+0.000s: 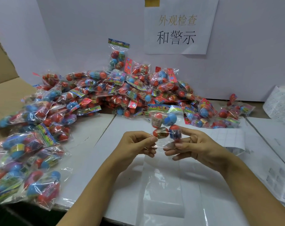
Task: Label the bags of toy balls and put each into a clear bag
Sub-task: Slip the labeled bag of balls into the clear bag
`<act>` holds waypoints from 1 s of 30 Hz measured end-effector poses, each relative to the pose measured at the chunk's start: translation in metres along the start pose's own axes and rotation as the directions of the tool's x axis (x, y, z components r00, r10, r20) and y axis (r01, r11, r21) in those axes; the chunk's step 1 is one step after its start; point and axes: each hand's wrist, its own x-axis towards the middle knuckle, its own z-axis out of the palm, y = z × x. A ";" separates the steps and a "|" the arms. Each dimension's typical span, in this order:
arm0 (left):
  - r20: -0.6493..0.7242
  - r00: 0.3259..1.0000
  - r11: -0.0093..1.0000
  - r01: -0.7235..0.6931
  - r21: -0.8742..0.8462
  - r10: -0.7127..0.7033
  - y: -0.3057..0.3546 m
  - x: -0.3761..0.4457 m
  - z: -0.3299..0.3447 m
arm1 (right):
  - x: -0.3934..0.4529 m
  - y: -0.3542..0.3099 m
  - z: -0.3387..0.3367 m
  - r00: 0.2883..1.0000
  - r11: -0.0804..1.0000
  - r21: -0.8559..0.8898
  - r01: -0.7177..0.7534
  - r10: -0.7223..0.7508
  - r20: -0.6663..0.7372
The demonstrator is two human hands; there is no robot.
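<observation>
Your left hand [138,143] and right hand [190,144] pinch 1 bag of toy balls [165,127] above a clear bag [163,185] on the desk [92,144].

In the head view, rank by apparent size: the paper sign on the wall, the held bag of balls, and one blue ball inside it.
1. Paper sign, largest, though farthest away.
2. Held bag of balls, pinched by both hands' fingers.
3. Blue ball, smallest.

Two bare forearms, no sleeves, left hand [135,144] & right hand [194,144] ungloved, short nails
</observation>
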 end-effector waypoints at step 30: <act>-0.188 0.978 0.996 -0.088 0.006 0.088 -0.012 0.004 0.017 | 0.016 0.018 0.030 0.913 0.992 -0.130 -0.002 -0.051 -0.404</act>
